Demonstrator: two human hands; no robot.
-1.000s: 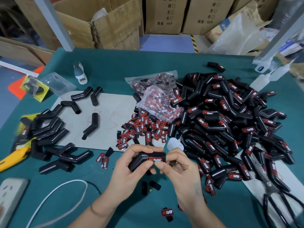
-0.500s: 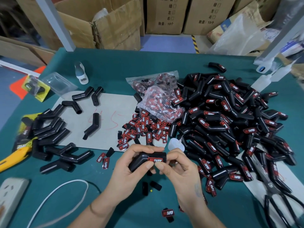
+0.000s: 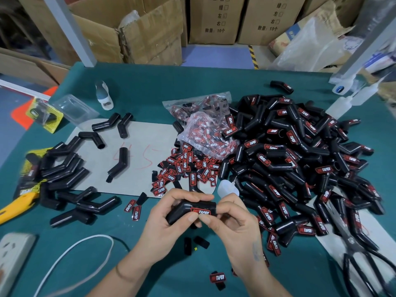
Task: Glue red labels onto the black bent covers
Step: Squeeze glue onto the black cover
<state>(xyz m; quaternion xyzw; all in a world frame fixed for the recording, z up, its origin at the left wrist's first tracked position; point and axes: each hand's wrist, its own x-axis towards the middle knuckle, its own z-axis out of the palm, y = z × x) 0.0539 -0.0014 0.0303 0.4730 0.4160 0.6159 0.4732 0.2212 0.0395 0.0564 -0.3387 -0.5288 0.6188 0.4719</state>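
Observation:
A black bent cover point(image 3: 184, 211) is held above the table's front middle. My left hand point(image 3: 169, 224) grips its left end, fingers over the top and thumb below. A red label point(image 3: 200, 211) lies on the cover's right arm. My right hand point(image 3: 233, 224) pinches that end, its thumb beside the label. Loose red labels point(image 3: 184, 166) lie in a heap behind the hands. Bare black covers point(image 3: 64, 179) are at the left. A big pile of labelled covers point(image 3: 300, 157) fills the right.
A small white glue bottle point(image 3: 227, 187) lies just behind my right hand. Bags of labels point(image 3: 205, 129) sit mid-table. Scissors point(image 3: 360, 249) lie at the right front, a yellow knife point(image 3: 15, 204) and power strip point(image 3: 12, 254) at the left. Cardboard boxes point(image 3: 137, 33) stand behind the table.
Both hands stay on the cover at nearly the same spot. The thumbs have shifted slightly along the label's lower edge.

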